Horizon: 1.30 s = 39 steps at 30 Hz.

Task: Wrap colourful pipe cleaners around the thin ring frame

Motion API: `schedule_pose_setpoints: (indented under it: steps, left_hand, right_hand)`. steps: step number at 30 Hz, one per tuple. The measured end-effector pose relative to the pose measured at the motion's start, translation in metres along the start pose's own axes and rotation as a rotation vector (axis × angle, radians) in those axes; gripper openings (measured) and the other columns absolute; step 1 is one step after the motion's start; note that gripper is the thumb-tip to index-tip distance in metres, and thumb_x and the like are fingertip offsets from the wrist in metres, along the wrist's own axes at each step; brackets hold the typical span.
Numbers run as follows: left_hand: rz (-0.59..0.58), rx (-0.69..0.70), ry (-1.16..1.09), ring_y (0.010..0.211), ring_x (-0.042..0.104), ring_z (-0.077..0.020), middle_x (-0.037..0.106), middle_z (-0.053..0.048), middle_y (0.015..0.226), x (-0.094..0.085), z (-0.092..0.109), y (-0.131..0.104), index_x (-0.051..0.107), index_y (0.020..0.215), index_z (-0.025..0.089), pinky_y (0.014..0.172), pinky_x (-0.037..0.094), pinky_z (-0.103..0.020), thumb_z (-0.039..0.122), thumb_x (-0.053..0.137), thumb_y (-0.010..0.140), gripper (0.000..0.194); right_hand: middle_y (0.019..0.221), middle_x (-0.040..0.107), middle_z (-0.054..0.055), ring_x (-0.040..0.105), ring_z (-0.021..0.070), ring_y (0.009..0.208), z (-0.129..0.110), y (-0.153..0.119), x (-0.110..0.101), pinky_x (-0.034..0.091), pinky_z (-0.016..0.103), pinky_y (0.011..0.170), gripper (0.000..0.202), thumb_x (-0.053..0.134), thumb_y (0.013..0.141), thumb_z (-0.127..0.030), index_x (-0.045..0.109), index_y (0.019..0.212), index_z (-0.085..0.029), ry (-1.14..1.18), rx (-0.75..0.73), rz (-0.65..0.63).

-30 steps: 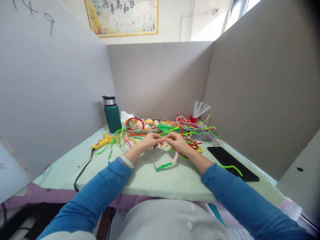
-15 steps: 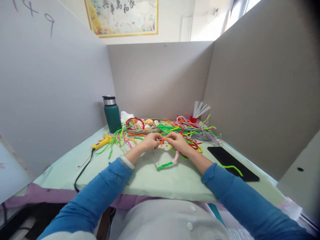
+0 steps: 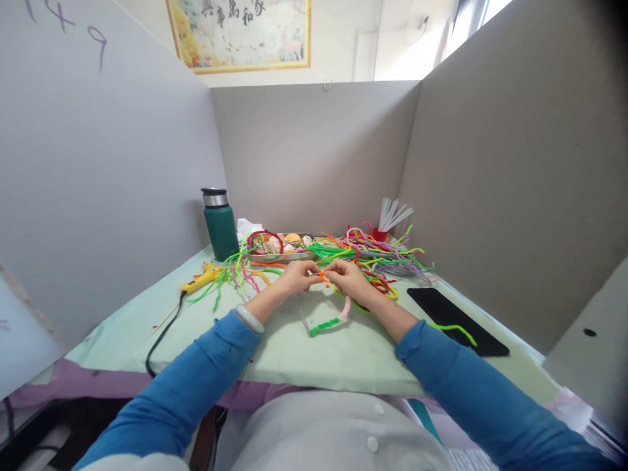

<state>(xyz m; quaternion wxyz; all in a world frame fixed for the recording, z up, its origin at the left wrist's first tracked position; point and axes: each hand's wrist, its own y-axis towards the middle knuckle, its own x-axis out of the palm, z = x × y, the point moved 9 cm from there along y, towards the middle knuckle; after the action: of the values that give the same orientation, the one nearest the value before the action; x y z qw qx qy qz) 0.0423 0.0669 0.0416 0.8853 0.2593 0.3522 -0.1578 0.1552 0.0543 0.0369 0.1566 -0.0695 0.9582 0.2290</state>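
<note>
Over the middle of the table, my left hand [image 3: 298, 276] and my right hand [image 3: 345, 275] meet fingertip to fingertip. Both are closed in a pinch on a short orange pipe cleaner [image 3: 324, 277], whose bent end hangs between them. Beneath my right hand hangs or lies a fuzzy strip, with a pink part [image 3: 346, 307] that curves into a green part [image 3: 324, 326]; a thin grey wire end [image 3: 305, 320] shows at its left. Whether this strip joins the orange piece, I cannot tell.
Behind my hands are a metal tray [image 3: 289, 258] of small pieces and a heap of coloured pipe cleaners [image 3: 373, 255]. A yellow glue gun [image 3: 199, 280] and a green bottle [image 3: 220, 229] stand left. Right are a black mat [image 3: 456, 320] and a red cup [image 3: 379, 234] of white sticks.
The orange pipe cleaner's loose end has swung from pointing down to slanting right. The green and pink strip has shifted very slightly. Both hands stay almost in place.
</note>
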Motion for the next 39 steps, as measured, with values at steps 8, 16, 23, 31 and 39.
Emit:
schedule_pose_setpoints:
  steps: [8, 16, 23, 31, 39]
  left_hand:
    - [0.025, 0.032, 0.016, 0.044, 0.048, -0.0086, 0.052, 0.003, 0.046, -0.002, 0.003, 0.0, 0.063, 0.078, 0.013, 0.048, 0.033, -0.018, 0.045, 0.053, 0.075, 0.034]
    - [-0.004, 0.033, 0.017, 0.043, 0.046, -0.0073, 0.054, 0.001, 0.051, -0.001, 0.006, -0.002, 0.063, 0.075, 0.013, 0.046, 0.032, -0.018, 0.043, 0.049, 0.077, 0.034]
    - [-0.047, -0.054, -0.117, 0.038, 0.042, -0.0049, 0.06, -0.001, 0.062, 0.003, -0.002, -0.002, 0.058, 0.068, 0.013, 0.04, 0.032, -0.019, 0.044, 0.05, 0.074, 0.033]
    - [-0.103, -0.18, -0.382, 0.035, 0.037, -0.0036, 0.055, 0.0, 0.057, 0.012, -0.012, -0.002, 0.057, 0.07, 0.012, 0.036, 0.03, -0.018, 0.041, 0.058, 0.069, 0.029]
    - [-0.12, -0.23, -0.445, 0.036, 0.036, -0.0031, 0.056, 0.0, 0.06, 0.017, -0.019, -0.004, 0.061, 0.077, 0.011, 0.038, 0.033, -0.02, 0.044, 0.059, 0.069, 0.033]
  right_hand:
    - [0.052, 0.047, -0.005, 0.038, 0.0072, 0.045, 0.0, -0.001, 0.0, 0.03, 0.021, 0.045, 0.017, 0.054, 0.069, -0.031, 0.057, 0.073, -0.015, -0.01, 0.014, 0.004]
    - [0.052, 0.047, -0.004, 0.038, 0.0072, 0.045, 0.001, -0.001, -0.001, 0.03, 0.021, 0.045, 0.018, 0.055, 0.068, -0.033, 0.056, 0.07, -0.015, -0.004, 0.009, 0.005]
    - [0.052, 0.048, -0.005, 0.038, 0.0073, 0.046, 0.002, 0.0, 0.0, 0.031, 0.021, 0.045, 0.018, 0.056, 0.068, -0.034, 0.055, 0.07, -0.016, -0.006, 0.005, 0.007]
    - [0.052, 0.049, -0.004, 0.039, 0.0078, 0.047, 0.001, -0.001, 0.002, 0.031, 0.021, 0.045, 0.018, 0.056, 0.068, -0.034, 0.055, 0.069, -0.015, -0.037, -0.005, -0.008]
    - [0.056, 0.052, -0.002, 0.041, 0.0083, 0.048, 0.002, 0.0, 0.001, 0.032, 0.021, 0.046, 0.02, 0.056, 0.068, -0.034, 0.056, 0.069, -0.015, -0.067, -0.013, 0.0]
